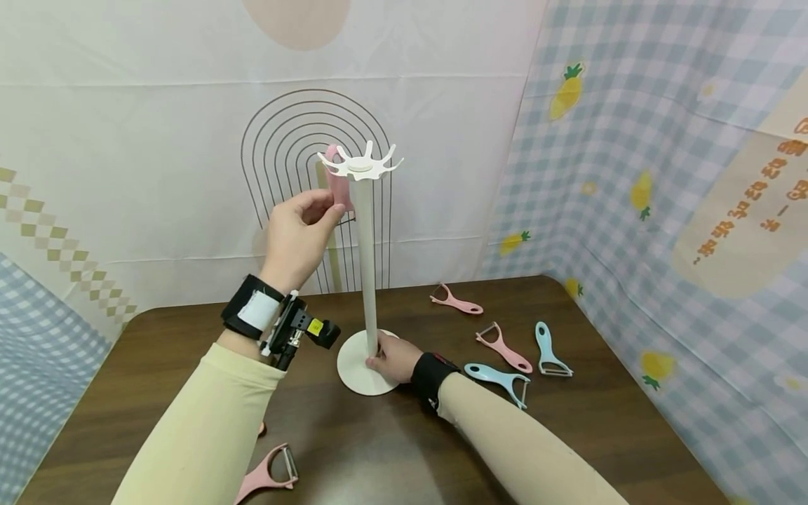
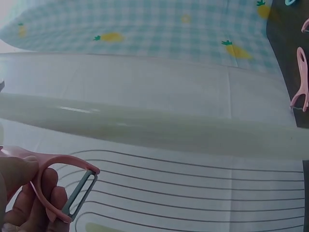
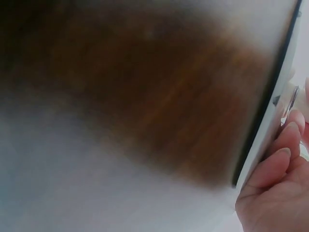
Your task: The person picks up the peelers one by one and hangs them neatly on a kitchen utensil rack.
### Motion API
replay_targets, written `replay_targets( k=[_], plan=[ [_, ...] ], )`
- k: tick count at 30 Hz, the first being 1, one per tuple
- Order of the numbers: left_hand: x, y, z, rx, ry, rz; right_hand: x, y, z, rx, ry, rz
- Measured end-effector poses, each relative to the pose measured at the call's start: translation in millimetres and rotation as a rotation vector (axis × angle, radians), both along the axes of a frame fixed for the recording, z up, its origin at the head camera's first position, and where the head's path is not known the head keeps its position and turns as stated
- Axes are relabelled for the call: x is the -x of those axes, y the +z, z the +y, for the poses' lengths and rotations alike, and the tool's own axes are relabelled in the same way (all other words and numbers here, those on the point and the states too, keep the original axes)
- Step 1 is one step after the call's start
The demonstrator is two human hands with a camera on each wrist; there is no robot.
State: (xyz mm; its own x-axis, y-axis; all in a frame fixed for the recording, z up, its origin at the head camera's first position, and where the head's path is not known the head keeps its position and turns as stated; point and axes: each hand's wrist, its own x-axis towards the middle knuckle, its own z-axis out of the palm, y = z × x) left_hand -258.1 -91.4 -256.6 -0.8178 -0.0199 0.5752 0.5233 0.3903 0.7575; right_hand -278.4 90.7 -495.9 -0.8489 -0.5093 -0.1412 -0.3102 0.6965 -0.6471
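A white stand (image 1: 366, 273) has a round base and a ring of upturned hooks (image 1: 361, 165) at its top. Up by these hooks, my left hand (image 1: 295, 235) pinches a pink peeler (image 1: 339, 188) between thumb and fingers, its handle pointing up. The left wrist view shows the blade end of this peeler (image 2: 46, 162) and the fingers behind its fork. Down at the round base (image 1: 360, 382), my right hand (image 1: 399, 358) grips the foot of the pole, thumb in front. In the right wrist view its curled fingers (image 3: 277, 169) lie along the edge of the base.
Right of the stand lie two pink peelers (image 1: 505, 349) and two blue peelers (image 1: 495, 374) on the dark wooden table (image 1: 170, 379). Another pink peeler (image 1: 265, 477) lies at the front left, partly hidden by my left sleeve. Cloth hangings (image 1: 442, 175) rise behind and beside the table.
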Motion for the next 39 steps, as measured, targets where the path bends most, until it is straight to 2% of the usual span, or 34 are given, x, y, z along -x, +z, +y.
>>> replay_targets(
  k=[13, 24, 32, 39],
  plan=[
    [3.2, 4.9, 1.0, -0.012, -0.033, 0.035, -2.3, 3.9, -1.8, -0.029, -0.012, 0.008],
    [3.0, 8.7, 0.8, -0.014, -0.041, -0.012, 0.6, -1.9, -0.5, -0.020, -0.004, 0.008],
    [0.1, 3.0, 0.7, 0.001, -0.075, 0.005, -0.4, 0.2, -0.4, -0.022, 0.005, 0.007],
    [-0.6, -0.6, -2.1, 0.007, -0.098, -0.023, -0.8, 3.7, -0.1, -0.041, 0.015, 0.006]
  ],
)
